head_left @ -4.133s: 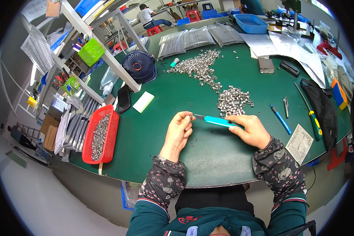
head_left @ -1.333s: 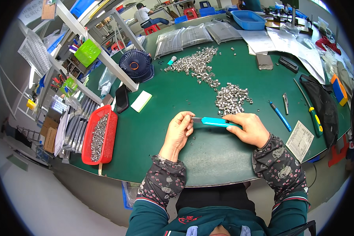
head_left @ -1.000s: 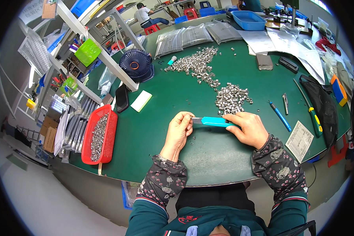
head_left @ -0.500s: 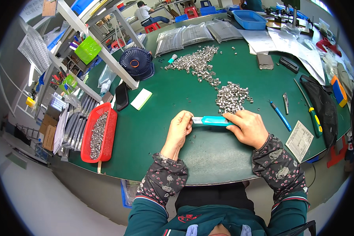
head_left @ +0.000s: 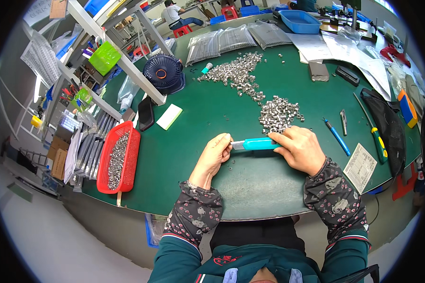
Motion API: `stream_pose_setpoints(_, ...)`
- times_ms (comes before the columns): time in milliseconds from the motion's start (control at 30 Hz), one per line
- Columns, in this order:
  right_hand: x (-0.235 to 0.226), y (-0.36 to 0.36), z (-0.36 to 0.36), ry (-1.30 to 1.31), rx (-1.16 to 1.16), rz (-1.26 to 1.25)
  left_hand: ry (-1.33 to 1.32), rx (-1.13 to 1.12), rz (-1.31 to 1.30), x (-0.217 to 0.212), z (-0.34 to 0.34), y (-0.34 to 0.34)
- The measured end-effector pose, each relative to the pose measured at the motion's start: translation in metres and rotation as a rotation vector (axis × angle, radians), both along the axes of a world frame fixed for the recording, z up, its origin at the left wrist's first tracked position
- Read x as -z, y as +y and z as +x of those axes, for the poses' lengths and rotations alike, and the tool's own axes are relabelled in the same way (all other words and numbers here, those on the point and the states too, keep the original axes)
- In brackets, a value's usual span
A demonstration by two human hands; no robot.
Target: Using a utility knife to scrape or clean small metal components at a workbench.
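Pretty busy workshop here, with a big green worktop (head_left: pixel 198 113) taking up most of it. Right at the front, the right hand (head_left: pixel 301 150) has its fingers wrapped round a teal knife (head_left: pixel 257 144), held just above the surface, blade pointing left. The left hand's (head_left: pixel 212 155) fingers are pinched together at the blade tip; can't tell what's between them. Off to the left there's a red basket (head_left: pixel 135 158) of small metal bits. Just past the knife sits a pile of metal rings (head_left: pixel 277 114), then a fan (head_left: pixel 163 73), clear bags (head_left: pixel 236 39) and, way back, someone (head_left: pixel 174 16) sitting on a red stool (head_left: pixel 182 31).
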State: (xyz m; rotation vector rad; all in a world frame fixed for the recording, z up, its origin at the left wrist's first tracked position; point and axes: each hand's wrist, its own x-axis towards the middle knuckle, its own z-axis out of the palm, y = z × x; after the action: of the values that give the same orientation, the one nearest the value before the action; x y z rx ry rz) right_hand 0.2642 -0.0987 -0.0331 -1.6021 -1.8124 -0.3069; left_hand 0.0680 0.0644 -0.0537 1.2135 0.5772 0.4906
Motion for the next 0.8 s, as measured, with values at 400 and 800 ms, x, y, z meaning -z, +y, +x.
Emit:
stream_pose_setpoints(400,-0.016,-0.004,0.004,-0.226,0.026,0.058,0.054,0.114,-0.021,-0.004,-0.004,-0.001)
stream_pose_setpoints(800,-0.022,-0.003,0.002,-0.434,0.101,0.255,0.065,0.179,0.022,-0.004,-0.005,0.001)
